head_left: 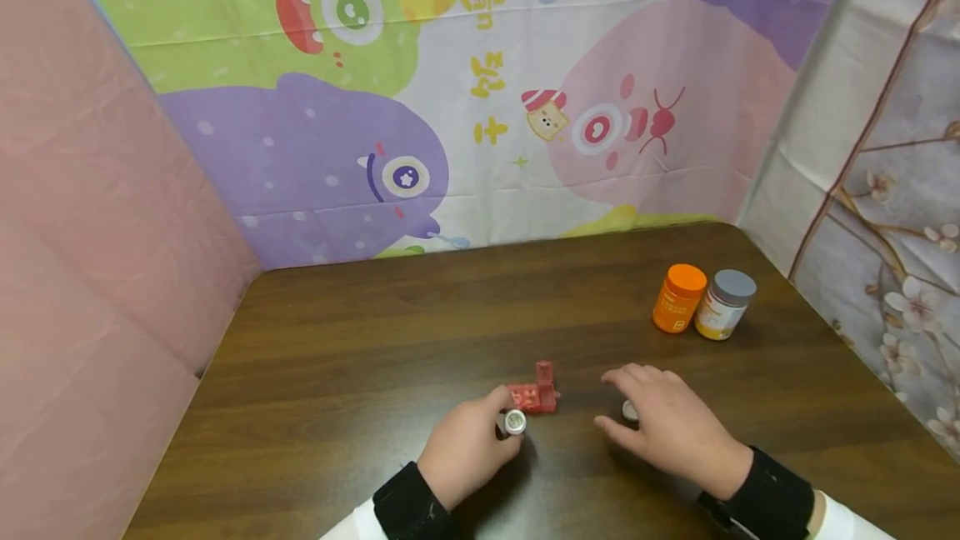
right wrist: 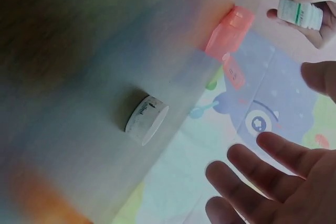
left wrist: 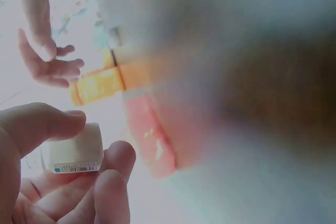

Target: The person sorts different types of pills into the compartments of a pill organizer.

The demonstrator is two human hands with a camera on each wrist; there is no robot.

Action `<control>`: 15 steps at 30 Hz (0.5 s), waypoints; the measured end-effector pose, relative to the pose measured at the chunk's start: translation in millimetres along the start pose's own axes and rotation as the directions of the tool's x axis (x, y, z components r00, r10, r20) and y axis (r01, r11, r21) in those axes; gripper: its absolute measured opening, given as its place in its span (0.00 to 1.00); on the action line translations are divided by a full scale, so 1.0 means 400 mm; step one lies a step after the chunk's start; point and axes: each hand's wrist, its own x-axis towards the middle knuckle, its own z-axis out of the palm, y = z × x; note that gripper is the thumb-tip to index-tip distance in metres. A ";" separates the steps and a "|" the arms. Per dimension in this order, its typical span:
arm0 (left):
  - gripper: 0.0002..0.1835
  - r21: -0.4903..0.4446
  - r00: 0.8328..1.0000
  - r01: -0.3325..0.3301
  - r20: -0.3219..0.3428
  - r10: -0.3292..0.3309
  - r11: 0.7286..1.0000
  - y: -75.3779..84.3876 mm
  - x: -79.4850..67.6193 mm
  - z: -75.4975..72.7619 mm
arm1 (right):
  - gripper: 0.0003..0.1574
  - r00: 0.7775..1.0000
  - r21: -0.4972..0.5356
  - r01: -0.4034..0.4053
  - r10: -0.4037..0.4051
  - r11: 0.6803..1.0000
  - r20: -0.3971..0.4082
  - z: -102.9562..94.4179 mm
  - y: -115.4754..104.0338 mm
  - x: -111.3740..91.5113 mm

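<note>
My left hand (head_left: 467, 446) grips a small white bottle (head_left: 514, 422) between thumb and fingers, its uncapped mouth facing up. A printed label with a barcode shows on the bottle (left wrist: 76, 153) in the left wrist view. Just beyond it lies a red pill box (head_left: 534, 397), one lid raised at its right end and pale pieces visible inside. My right hand (head_left: 670, 426) hovers with spread fingers, holding nothing. Under that hand a white bottle cap (right wrist: 147, 120) rests on the table, partly hidden in the head view.
An orange bottle (head_left: 678, 299) and a white bottle with a grey lid (head_left: 725, 305) stand side by side at the back right of the brown wooden table (head_left: 360, 340). Behind the table hangs a cartoon-printed cloth (head_left: 495, 190); a pink cloth (head_left: 112, 273) borders the left.
</note>
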 end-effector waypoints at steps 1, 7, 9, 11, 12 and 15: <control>0.12 -0.007 1.000 -0.002 -0.010 0.002 1.000 -0.001 0.000 -0.006 | 0.35 1.000 0.000 -0.004 0.004 1.000 -0.013 0.000 0.002 -0.002; 0.13 0.065 0.997 -0.030 -0.069 0.034 0.997 0.001 0.012 -0.031 | 0.46 0.998 0.003 -0.018 0.018 1.000 -0.058 -0.006 0.009 -0.013; 0.14 0.105 0.996 -0.033 -0.074 0.041 0.994 0.001 0.017 -0.034 | 0.47 0.998 0.006 -0.018 0.018 1.000 -0.059 -0.007 0.010 -0.016; 0.15 0.128 0.997 -0.033 -0.067 0.042 0.991 0.002 0.022 -0.036 | 0.47 0.998 0.010 -0.020 0.021 1.000 -0.054 -0.008 0.010 -0.019; 0.15 0.136 0.997 -0.034 -0.064 0.043 0.990 0.002 0.025 -0.035 | 0.47 0.998 0.011 -0.022 0.023 1.000 -0.050 -0.008 0.010 -0.020; 0.15 0.160 0.997 -0.044 -0.051 0.053 0.986 0.001 0.035 -0.034 | 0.46 0.999 0.019 -0.029 0.030 0.999 -0.039 -0.008 0.008 -0.023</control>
